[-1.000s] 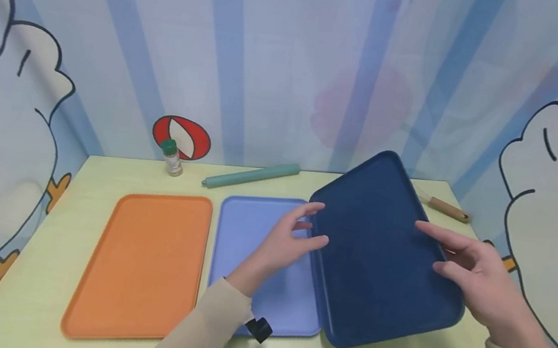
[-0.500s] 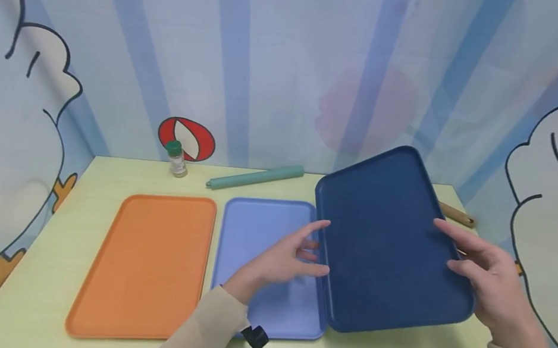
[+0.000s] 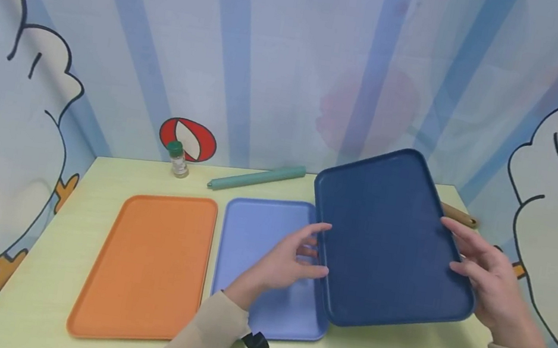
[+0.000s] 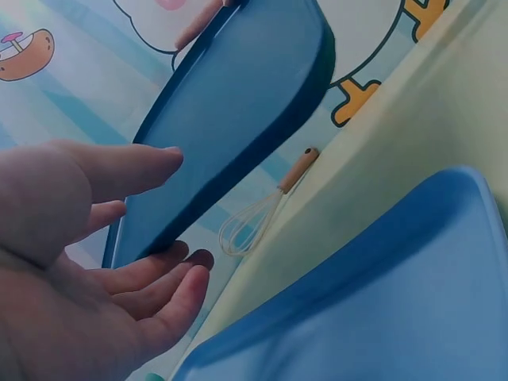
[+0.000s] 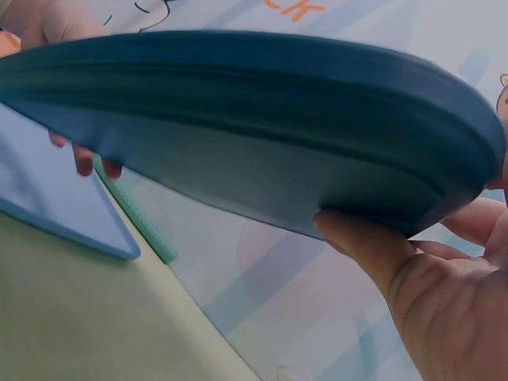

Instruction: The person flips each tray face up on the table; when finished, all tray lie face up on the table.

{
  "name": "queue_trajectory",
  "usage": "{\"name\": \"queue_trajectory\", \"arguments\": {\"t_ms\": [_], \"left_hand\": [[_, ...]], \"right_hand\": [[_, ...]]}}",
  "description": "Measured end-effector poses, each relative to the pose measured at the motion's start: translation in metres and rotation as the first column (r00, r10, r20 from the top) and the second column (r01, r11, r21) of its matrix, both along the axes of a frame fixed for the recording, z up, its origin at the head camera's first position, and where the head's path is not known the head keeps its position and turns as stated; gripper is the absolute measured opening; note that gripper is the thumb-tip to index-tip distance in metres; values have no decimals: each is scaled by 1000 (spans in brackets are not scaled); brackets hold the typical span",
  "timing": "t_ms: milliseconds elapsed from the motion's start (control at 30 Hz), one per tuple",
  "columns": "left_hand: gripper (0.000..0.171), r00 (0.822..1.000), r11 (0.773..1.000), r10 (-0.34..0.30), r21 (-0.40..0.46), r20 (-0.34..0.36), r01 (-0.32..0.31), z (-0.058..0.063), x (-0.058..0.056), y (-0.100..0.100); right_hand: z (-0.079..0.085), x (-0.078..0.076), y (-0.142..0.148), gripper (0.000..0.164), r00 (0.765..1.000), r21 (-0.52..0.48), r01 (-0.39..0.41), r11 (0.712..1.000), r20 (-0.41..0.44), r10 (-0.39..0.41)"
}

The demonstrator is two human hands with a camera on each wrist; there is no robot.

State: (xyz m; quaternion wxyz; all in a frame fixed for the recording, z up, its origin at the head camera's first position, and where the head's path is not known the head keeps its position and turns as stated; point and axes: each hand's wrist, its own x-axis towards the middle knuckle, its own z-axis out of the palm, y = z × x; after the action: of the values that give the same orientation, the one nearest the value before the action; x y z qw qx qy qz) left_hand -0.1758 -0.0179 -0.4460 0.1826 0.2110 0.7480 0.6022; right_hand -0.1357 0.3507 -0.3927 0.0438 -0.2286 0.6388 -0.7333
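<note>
Both hands hold a dark blue rectangular tray tilted above the table, overlapping the right side of the light blue tray in the head view. My left hand is at its left edge, thumb over the face and other fingers beneath the rim. At the opposite edge my right hand grips the rim, with thumb and index finger showing on the upper face. In the left wrist view, the dark blue tray passes between the thumb and fingers of my left hand. The tray's face is bare.
An orange tray lies left of the light blue one. Along the back stand a small green-capped bottle and a teal rod. A whisk lies at the back right, mostly hidden by the dark blue tray in the head view.
The dark blue tray has shifted slightly right, its near edge has risen, and it covers more of the whisk. My left hand has slid lower along the tray's left edge.
</note>
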Motion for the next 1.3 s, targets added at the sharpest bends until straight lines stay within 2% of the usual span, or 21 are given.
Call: {"name": "queue_trajectory", "arguments": {"t_ms": [167,400,833,967,1033,1100,1200,1300], "left_hand": [[72,999,999,48,22,-21,-47,0,2,2],[67,994,993,97,62,56,-101,3,5,2],[67,995,994,104,30,4,-104,1,5,2],[66,994,994,106,25,-6,-106,1,6,2],[67,994,994,105,24,-6,-105,2,5,3],[67,995,994,104,20,-8,-104,2,5,3],[67,995,995,103,12,-13,-103,2,5,4],[68,995,995,103,-10,-19,-103,1,5,5]], "right_hand": [[-4,-2,5,64,1000,54,4,999,6,-5],[-11,-6,10,66,999,138,23,990,24,-27],[-23,-13,19,66,997,229,5,973,70,-22],[-27,-16,21,67,998,265,-4,964,57,-12],[-29,-17,21,69,999,331,25,943,25,-36],[-30,-18,21,69,997,414,68,908,-7,-71],[-29,-18,20,68,991,550,130,825,-42,-128],[-27,-18,19,66,987,647,145,749,-40,-156]]}}
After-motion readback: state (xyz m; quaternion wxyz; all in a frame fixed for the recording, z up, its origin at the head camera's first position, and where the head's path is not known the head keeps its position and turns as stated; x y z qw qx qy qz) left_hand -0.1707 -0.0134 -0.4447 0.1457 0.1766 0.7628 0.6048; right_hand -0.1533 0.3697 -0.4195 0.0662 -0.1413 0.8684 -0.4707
